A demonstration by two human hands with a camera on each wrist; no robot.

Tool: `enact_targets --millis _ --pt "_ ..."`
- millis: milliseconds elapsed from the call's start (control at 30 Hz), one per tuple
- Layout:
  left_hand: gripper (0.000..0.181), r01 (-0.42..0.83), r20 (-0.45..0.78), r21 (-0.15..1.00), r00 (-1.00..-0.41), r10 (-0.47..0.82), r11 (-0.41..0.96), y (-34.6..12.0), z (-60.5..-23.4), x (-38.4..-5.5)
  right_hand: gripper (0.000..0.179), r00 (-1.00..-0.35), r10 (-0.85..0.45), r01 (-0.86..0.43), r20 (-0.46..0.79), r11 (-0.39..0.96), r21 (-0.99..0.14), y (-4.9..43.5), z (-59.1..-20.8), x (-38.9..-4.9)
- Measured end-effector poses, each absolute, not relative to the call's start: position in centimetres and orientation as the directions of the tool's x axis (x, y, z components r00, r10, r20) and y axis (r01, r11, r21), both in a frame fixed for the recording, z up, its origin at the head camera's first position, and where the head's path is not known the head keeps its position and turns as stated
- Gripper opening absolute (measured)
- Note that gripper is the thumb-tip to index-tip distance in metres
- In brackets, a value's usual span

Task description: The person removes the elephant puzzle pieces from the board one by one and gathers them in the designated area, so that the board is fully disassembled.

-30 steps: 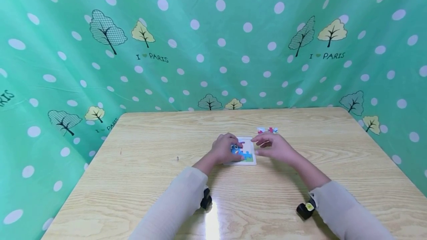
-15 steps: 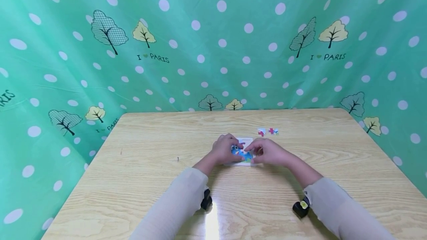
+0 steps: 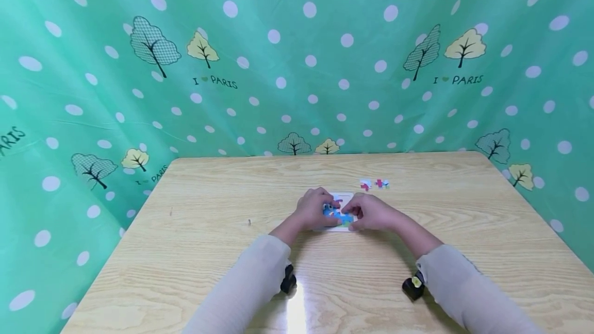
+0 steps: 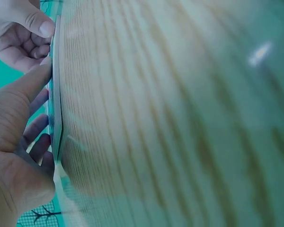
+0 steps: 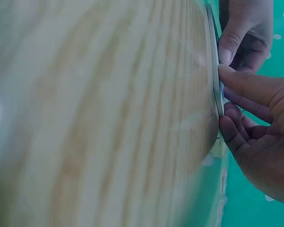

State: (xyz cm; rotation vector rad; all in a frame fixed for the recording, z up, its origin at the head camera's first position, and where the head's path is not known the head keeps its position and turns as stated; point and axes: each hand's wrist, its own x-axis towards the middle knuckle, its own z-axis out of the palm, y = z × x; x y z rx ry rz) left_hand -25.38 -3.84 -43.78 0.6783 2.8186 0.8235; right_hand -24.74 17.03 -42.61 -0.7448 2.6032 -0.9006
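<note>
A small jigsaw puzzle (image 3: pixel 346 196) in a white frame tray lies flat on the table, showing a blue cartoon figure with eyes and a green strip below. My left hand (image 3: pixel 312 211) rests on its left part, thumb and fingers spread over the pieces. On the right part, my right hand (image 3: pixel 373 213) presses with bent fingers, its thumb by the lower right corner; any piece under its fingertips is hidden. Both wrist views show the tray edge-on, with the left thumb (image 4: pixel 40 71) and the right thumb (image 5: pixel 234 75) touching it. Loose puzzle pieces (image 3: pixel 365 184) lie behind it.
More loose pieces (image 3: pixel 381 183), pink, white and blue, lie beside those at the back. A tiny dark speck (image 3: pixel 249 222) is on the wooden table (image 3: pixel 209 262) to the left. A green printed curtain (image 3: pixel 260 66) hangs behind and at both sides.
My right hand has moved left from the tray's right edge onto the puzzle, and its fingers have bent down. The left hand has stayed in place.
</note>
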Motion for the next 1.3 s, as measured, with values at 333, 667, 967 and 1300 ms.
enact_targets --millis 333,667,967,1300 --pt "0.035 0.402 -0.011 0.564 -0.87 0.494 0.721 -4.4 -44.1 -25.5 0.03 -0.823 -0.561 -0.382 -0.087 0.661 -0.646 17.1 -42.8 -24.7" --pt "0.032 0.381 -0.054 0.627 -0.849 0.526 0.68 -5.0 -44.0 -25.8 0.03 -0.825 -0.56 -0.395 -0.075 0.666 -0.633 17.1 -42.5 -24.4" --pt "0.032 0.391 -0.049 0.619 -0.847 0.53 0.681 -5.1 -43.7 -25.8 0.033 -0.831 -0.552 -0.391 -0.066 0.664 -0.637 16.9 -42.5 -24.4" --pt "0.032 0.383 -0.048 0.626 -0.85 0.524 0.679 -5.1 -43.9 -25.9 0.033 -0.826 -0.561 -0.348 -0.055 0.584 -0.733 17.3 -42.5 -24.3"
